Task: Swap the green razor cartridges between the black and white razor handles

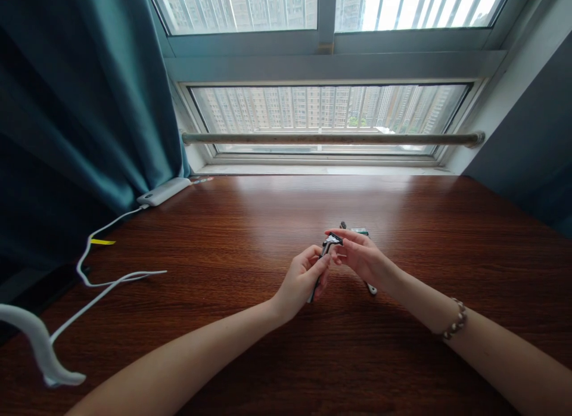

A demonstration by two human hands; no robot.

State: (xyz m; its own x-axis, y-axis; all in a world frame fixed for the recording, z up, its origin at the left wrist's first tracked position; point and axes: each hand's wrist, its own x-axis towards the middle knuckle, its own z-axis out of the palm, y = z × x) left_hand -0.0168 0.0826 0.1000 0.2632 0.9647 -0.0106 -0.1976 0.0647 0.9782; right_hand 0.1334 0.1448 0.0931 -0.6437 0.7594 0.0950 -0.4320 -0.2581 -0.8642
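A razor [329, 244] with a dark handle and a silver-and-black head is held up over the wooden table. My left hand [304, 276] is closed around its handle, thumb on top, and the handle's lower end sticks out below the fingers. My right hand [364, 255] has its thumb and fingertips at the razor's head, gripping it from the right. Partly hidden behind my right hand, a small green-and-white item [360, 231] lies on the table. Close by are a dark bristly tip [343, 224] and a pale rounded handle end [372, 289]; whether they belong to one thing I cannot tell.
The brown wooden table [241, 225] reaches back to the window, where a horizontal rail [330, 139] crosses. At left lie a white power strip [164, 191], a white cable [83, 261], a yellow strip [102, 242] and a curved white piece [40, 344], beside a blue curtain [89, 94].
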